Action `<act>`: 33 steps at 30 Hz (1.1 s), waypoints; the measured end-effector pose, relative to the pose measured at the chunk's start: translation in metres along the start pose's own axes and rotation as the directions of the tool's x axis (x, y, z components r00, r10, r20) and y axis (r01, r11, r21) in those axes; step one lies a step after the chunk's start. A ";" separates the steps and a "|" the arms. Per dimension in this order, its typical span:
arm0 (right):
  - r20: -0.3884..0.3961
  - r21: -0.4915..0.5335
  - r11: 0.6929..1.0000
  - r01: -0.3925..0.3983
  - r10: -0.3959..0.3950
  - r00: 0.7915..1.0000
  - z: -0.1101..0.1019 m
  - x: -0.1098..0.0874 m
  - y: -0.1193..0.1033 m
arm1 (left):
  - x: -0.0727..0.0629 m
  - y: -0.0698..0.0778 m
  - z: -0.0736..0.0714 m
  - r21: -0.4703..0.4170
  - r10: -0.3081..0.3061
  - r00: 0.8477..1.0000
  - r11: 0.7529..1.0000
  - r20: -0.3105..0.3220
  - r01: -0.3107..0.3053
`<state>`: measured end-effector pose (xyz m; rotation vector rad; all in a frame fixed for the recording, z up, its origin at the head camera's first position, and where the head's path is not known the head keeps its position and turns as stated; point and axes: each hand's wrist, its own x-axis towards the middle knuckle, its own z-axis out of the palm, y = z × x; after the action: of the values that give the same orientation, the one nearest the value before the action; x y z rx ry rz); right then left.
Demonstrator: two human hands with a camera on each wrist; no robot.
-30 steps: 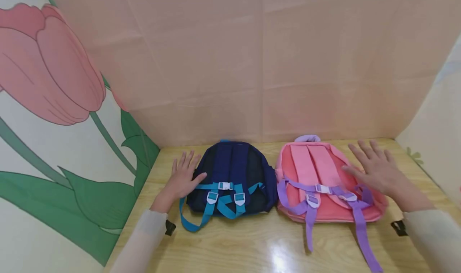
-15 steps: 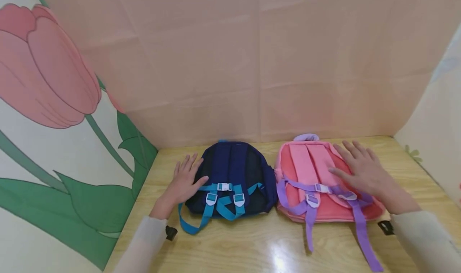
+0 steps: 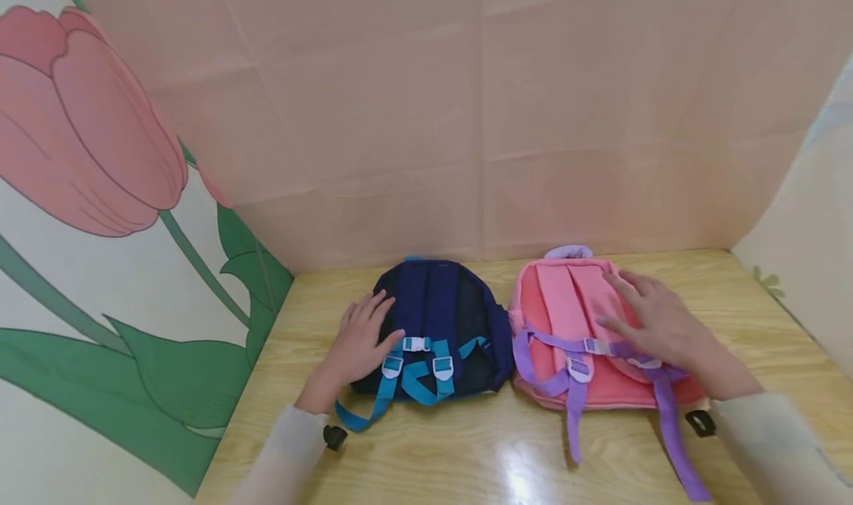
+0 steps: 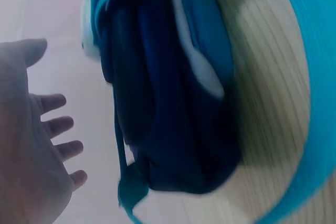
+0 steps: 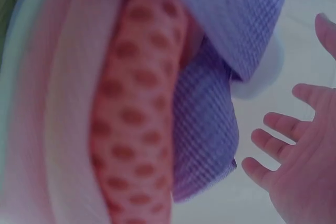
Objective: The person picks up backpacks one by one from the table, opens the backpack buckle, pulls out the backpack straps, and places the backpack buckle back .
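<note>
A navy backpack (image 3: 426, 290) lies on the wooden table with its shoulder-strap side up. Its blue straps (image 3: 383, 405) meet at a white buckle (image 3: 417, 344). Touching its right side is a pink backpack (image 3: 556, 294) with purple straps (image 3: 674, 435). Over the navy backpack's left edge is my left hand (image 3: 360, 342), fingers spread; the left wrist view shows a gap between hand (image 4: 31, 140) and bag. Above the pink backpack's right half is my right hand (image 3: 660, 326), its fingers loosely extended. In the right wrist view, that hand (image 5: 299, 145) also holds nothing.
The wooden table (image 3: 460, 460) carries both backpacks. Behind it hangs a creased beige-pink sheet (image 3: 400, 120). A wall (image 3: 60, 283) painted with a large tulip closes the left side, and a pale wall (image 3: 809, 246) stands on the right.
Both hands have moved inward: the left hand rightward over the navy backpack's edge, the right hand leftward over the pink backpack. The backpacks stay in place.
</note>
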<state>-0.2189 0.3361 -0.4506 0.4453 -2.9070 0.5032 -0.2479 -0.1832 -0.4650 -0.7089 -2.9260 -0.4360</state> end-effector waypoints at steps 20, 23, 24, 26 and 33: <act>0.036 0.053 0.999 -0.005 0.003 0.999 0.009 -0.012 -0.008 | 0.007 0.047 0.015 -0.002 0.043 0.997 0.999 -0.056 -0.043; 0.039 0.065 0.998 0.001 -0.003 0.999 0.012 -0.014 -0.007 | 0.009 0.051 0.018 -0.006 0.048 0.997 0.999 -0.064 -0.049; 0.041 0.070 0.998 0.004 -0.007 0.999 0.012 -0.015 -0.007 | 0.009 0.052 0.019 -0.005 0.051 0.996 0.999 -0.067 -0.051; 0.043 0.076 0.997 0.011 -0.015 0.999 0.013 -0.016 -0.006 | 0.010 0.054 0.022 0.001 0.053 0.996 0.999 -0.067 -0.053; 0.079 0.095 0.995 0.007 -0.015 0.997 0.015 -0.021 -0.005 | 0.011 0.064 0.024 -0.022 0.059 0.996 0.998 -0.061 -0.060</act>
<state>-0.1990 0.3319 -0.4672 0.5053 -2.9636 0.6379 -0.2288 -0.1171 -0.4705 -0.7698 -2.8403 -0.4779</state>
